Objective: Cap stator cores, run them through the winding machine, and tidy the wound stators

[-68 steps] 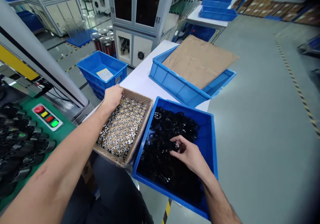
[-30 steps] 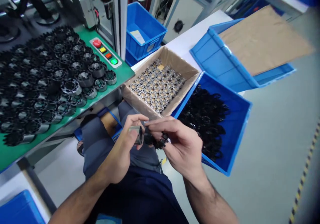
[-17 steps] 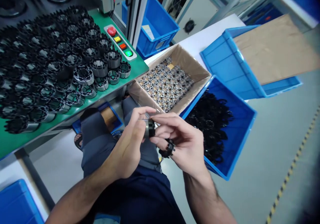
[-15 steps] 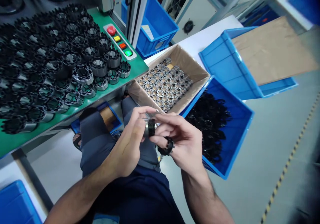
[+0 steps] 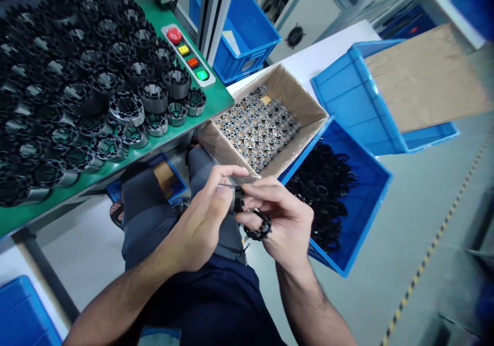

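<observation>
Above my lap, my left hand (image 5: pixel 203 225) is closed round a small metal stator core (image 5: pixel 233 202), its fingers covering most of the metal. My right hand (image 5: pixel 287 217) pinches a toothed black plastic ring (image 5: pixel 240 198) on the right end of that core. A second black toothed ring (image 5: pixel 262 226) is looped over my right thumb. Whether the first ring sits fully against the core cannot be made out.
Rows of black-ended cores (image 5: pixel 127 108) crowd the green bench (image 5: pixel 216 96) at left, near a button panel (image 5: pixel 189 55). A lined carton (image 5: pixel 309 122) holds bare metal cores. A blue bin (image 5: pixel 366 207) of black rings stands at right, beside a tilted blue crate (image 5: pixel 376 99).
The core and black ring have shifted slightly right between my fingers. My left fingers now cover more of the metal. The ring on my right thumb has turned slightly.
</observation>
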Available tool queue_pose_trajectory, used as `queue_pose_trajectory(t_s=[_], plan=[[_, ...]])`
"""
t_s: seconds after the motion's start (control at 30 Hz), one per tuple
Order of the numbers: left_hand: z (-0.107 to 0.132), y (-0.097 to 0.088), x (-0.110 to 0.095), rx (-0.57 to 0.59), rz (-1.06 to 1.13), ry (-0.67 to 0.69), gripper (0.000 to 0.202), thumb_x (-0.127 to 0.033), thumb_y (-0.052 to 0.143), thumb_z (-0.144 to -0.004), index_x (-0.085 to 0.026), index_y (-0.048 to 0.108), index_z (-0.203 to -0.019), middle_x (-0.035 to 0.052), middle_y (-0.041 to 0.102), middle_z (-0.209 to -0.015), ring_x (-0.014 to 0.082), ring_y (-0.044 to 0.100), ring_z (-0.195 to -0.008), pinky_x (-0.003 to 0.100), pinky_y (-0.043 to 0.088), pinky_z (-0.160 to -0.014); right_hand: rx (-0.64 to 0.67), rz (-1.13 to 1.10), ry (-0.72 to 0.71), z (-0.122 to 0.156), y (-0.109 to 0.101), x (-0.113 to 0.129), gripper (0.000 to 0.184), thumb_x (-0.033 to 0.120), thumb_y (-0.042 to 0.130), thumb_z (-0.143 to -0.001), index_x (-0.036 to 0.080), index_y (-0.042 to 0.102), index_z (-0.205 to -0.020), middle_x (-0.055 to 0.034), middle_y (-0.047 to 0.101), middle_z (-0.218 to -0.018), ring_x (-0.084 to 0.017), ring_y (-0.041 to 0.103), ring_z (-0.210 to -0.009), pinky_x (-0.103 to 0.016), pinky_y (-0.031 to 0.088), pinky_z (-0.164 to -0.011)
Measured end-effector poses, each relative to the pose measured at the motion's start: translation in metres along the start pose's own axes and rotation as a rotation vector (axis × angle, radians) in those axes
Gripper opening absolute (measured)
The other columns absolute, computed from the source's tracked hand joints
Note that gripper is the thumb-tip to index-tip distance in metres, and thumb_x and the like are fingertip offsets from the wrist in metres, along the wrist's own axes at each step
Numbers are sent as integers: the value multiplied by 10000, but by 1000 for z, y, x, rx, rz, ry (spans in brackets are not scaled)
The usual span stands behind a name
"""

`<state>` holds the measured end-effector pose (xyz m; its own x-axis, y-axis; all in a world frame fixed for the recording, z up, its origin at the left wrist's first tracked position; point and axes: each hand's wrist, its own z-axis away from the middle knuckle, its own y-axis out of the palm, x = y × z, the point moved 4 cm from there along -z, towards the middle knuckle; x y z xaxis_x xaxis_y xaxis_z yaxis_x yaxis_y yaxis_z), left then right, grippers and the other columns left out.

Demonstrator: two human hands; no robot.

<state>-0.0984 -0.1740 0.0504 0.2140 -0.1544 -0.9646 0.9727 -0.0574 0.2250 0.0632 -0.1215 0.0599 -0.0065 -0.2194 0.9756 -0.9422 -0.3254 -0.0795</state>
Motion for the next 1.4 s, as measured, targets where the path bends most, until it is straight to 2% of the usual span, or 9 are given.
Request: queue_pose_trajectory(t_s=[0.17, 0.33, 0.47, 0.6, 0.67, 0.83, 1.07, 1.3, 1.4], plan=[[2, -2, 0, 8, -31, 33, 551, -641, 315, -1260, -263, 555, -1581, 69, 662, -1213, 255, 655, -1141, 418, 488, -1194, -25, -71, 67, 1, 3, -6, 448, 280, 1104, -821, 382, 943, -1228, 21, 769, -891, -117, 748, -744, -212, 644, -670], [6, -4, 6, 45, 36, 22, 574, -654, 278, -1261, -288, 534, -1621, 70, 694, -1243, 251, 692, -1153, 405, 518, -1144, 47, 31, -49, 3, 4, -3, 496, 279, 1101, -825, 398, 929, -1275, -8, 839, -1034, -163, 794, -914, -284, 658, -823], [9, -6, 5, 40, 19, 30, 594, -671, 283, -1256, -269, 486, -1642, 70, 727, -1196, 250, 716, -1117, 425, 521, -1146, 53, 32, -30, 5, 4, -5, 444, 376, 1057, -895, 377, 912, -1315, 5, 786, -905, -170, 754, -841, -314, 629, -799], [11, -5, 5, 84, 22, 23, 634, -689, 293, -1249, -265, 460, -1690, 88, 696, -1240, 257, 712, -1152, 422, 547, -1125, 80, 45, -86, 6, 3, -4, 468, 347, 1063, -882, 391, 909, -1322, -21, 834, -1061, -179, 785, -905, -317, 639, -800], [12, -5, 6, 94, 24, 25, 640, -695, 301, -1247, -280, 459, -1708, 91, 689, -1259, 261, 701, -1221, 416, 545, -1146, 86, 59, -88, 8, 2, -4, 483, 355, 1071, -872, 388, 908, -1325, -7, 818, -989, -175, 769, -866, -316, 629, -783], [16, -6, 12, 77, 56, -19, 582, -668, 319, -1254, -338, 491, -1702, 104, 698, -1452, 278, 697, -1377, 460, 502, -1270, 83, 58, -97, 11, 0, -1, 471, 365, 1050, -900, 400, 903, -1346, -24, 831, -1044, -174, 770, -855, -332, 653, -782], [20, -4, 21, 92, 125, -72, 626, -673, 303, -1249, -293, 497, -1708, 160, 588, -1691, 315, 710, -1386, 503, 549, -1245, 83, 106, -114, 11, 0, 1, 485, 366, 1065, -878, 383, 906, -1337, -22, 823, -1005, -182, 775, -845, -336, 648, -756], [19, -3, 21, 76, 127, -17, 576, -652, 338, -1261, -311, 519, -1689, 76, 736, -1283, 244, 723, -1300, 422, 525, -1238, 114, 119, -54, 16, 5, -3, 527, 343, 1075, -862, 381, 890, -1354, 13, 776, -940, -176, 737, -865, -333, 623, -812], [16, -4, 27, 53, 190, -42, 549, -639, 405, -1261, -300, 583, -1654, 67, 785, -1253, 183, 779, -1094, 321, 604, -1021, 135, 168, -39, 12, 0, 3, 395, 375, 1010, -952, 380, 902, -1332, -28, 809, -1169, -180, 773, -963, -318, 647, -827]])
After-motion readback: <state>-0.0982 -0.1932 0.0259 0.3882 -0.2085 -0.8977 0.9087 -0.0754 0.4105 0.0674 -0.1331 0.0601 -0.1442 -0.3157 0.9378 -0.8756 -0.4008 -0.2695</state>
